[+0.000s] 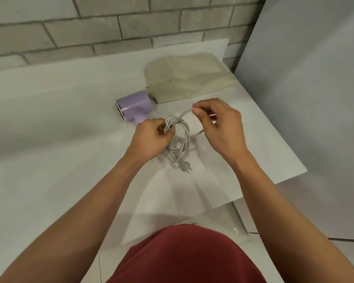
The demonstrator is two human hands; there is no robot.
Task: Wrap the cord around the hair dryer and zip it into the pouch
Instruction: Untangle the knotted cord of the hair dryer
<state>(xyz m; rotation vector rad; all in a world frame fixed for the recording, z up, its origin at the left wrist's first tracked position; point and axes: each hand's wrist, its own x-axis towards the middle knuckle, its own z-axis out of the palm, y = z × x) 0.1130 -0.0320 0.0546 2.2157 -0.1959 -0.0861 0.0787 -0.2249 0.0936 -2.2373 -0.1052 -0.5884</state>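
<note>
Head view shows cord-wrapping in hand. Left hand [151,135] grips the coiled grey cord [184,129] beside the lilac hair dryer [134,107]; right hand [219,121] pinches a loop of it. Beige pouch [190,78] lies just behind the dryer. Next, that loop probably needs laying snugly round the bundle.

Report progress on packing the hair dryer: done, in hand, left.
Done: most of the cord is gathered in loops. In hand: the left hand grips the loops; the right hand pinches a free length. Left: the plug lies loose on the table, and the hair dryer lies outside the pouch.
</note>
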